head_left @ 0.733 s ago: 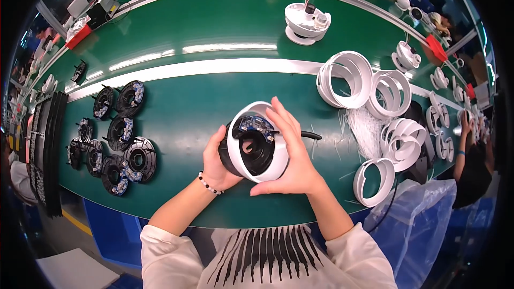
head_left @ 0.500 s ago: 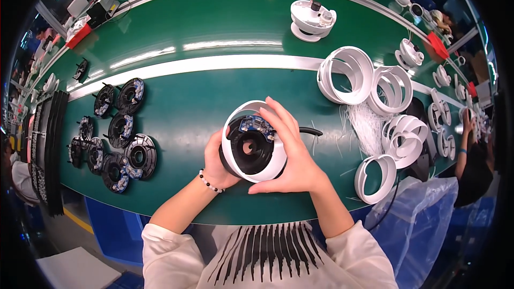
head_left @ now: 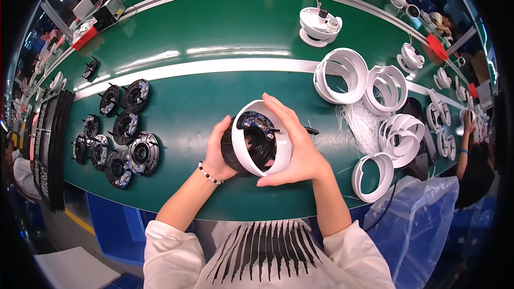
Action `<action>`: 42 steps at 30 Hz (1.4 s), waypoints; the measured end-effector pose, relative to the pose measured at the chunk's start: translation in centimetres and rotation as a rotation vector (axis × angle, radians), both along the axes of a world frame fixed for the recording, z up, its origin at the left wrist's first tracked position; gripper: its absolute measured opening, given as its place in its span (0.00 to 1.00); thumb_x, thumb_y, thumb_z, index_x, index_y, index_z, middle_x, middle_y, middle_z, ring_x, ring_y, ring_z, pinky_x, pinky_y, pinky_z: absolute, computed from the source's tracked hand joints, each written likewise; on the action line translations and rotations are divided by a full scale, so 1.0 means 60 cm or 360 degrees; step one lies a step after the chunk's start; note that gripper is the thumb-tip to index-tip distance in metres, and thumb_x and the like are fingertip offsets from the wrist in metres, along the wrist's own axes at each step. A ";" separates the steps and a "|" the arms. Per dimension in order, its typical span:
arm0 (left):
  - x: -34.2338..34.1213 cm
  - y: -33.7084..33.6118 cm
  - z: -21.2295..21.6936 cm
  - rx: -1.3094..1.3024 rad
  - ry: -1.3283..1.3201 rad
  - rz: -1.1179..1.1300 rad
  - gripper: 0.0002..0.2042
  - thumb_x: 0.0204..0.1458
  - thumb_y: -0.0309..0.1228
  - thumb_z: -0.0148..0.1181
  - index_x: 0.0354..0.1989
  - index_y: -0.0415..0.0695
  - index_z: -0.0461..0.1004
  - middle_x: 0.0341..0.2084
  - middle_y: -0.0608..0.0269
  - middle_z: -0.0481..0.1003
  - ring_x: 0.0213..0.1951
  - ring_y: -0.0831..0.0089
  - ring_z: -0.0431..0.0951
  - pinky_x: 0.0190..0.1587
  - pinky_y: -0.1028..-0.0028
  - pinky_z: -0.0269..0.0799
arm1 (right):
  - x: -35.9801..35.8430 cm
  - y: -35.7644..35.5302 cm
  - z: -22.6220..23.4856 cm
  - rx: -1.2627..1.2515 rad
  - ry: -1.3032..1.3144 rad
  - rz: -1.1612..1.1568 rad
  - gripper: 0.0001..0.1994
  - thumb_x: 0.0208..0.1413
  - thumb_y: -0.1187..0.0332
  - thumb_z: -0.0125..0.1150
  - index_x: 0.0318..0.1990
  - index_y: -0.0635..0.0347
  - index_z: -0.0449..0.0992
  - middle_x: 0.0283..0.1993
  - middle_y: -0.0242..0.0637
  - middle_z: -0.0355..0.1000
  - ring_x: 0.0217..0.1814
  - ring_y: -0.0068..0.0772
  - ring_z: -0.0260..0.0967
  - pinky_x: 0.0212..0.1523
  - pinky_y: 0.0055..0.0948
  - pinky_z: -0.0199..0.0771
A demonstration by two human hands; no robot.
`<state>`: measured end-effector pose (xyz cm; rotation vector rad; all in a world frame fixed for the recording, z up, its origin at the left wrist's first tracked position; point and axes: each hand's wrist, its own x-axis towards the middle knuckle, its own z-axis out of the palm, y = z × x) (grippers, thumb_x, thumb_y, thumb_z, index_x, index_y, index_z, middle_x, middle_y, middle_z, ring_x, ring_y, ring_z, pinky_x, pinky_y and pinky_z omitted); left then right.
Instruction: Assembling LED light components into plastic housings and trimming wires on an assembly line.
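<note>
In front of me, over the green bench, both hands hold one round part. My left hand (head_left: 218, 152) grips the black plastic base (head_left: 229, 147) from its left side, fingers partly hidden behind it. My right hand (head_left: 300, 150) wraps a white plastic ring (head_left: 244, 155), with fingers over the top and thumb under the lower rim. The ring sits against the base, tilted toward the right. Through the opening a blue circuit board (head_left: 258, 123) shows on the base. A short black stem (head_left: 311, 130) sticks out beyond my right hand.
Several black bases with circuit boards (head_left: 126, 127) lie at the left. At the right are white rings (head_left: 342, 77), a heap of clear plastic strands (head_left: 361, 128) and a plastic bag (head_left: 412, 225). A white assembly (head_left: 319, 27) stands beyond the rail. A co-worker's arm (head_left: 467, 144) shows far right.
The white ring has turned, so its opening faces more to the right and more of the black base shows at its left. Both hands keep their grip.
</note>
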<state>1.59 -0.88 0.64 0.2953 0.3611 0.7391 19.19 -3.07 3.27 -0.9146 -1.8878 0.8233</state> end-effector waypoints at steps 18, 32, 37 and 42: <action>-0.001 0.000 -0.036 0.0192 -0.0465 -0.0052 0.40 0.45 0.67 0.27 0.54 0.45 0.59 0.50 0.56 0.63 0.51 0.63 0.64 0.53 0.63 0.62 | -0.048 -0.022 -0.012 0.0180 -0.0505 -0.0304 0.58 0.18 0.50 0.73 0.60 0.63 0.45 0.61 0.52 0.43 0.61 0.57 0.41 0.58 0.48 0.46; -0.009 0.004 -0.013 -0.0022 0.0044 -0.0042 0.36 0.48 0.64 0.26 0.47 0.46 0.67 0.29 0.61 0.74 0.35 0.67 0.74 0.41 0.67 0.71 | -0.045 -0.020 -0.014 0.0165 -0.0595 -0.0195 0.58 0.19 0.47 0.71 0.60 0.64 0.45 0.61 0.51 0.44 0.62 0.55 0.42 0.58 0.48 0.45; -0.021 0.006 -0.035 0.0066 0.0007 -0.0041 0.35 0.47 0.63 0.32 0.50 0.46 0.64 0.30 0.61 0.73 0.37 0.66 0.73 0.43 0.65 0.70 | -0.045 -0.012 -0.020 0.0211 -0.0549 -0.0150 0.57 0.20 0.49 0.71 0.60 0.63 0.45 0.61 0.51 0.43 0.62 0.56 0.42 0.58 0.48 0.45; -0.035 0.009 -0.071 0.0381 -0.0222 -0.0086 0.28 0.47 0.48 0.48 0.52 0.42 0.60 0.40 0.58 0.69 0.44 0.66 0.70 0.47 0.65 0.68 | -0.054 -0.009 -0.034 0.0228 -0.0502 -0.0197 0.58 0.20 0.50 0.71 0.60 0.63 0.43 0.62 0.51 0.41 0.63 0.57 0.39 0.59 0.48 0.44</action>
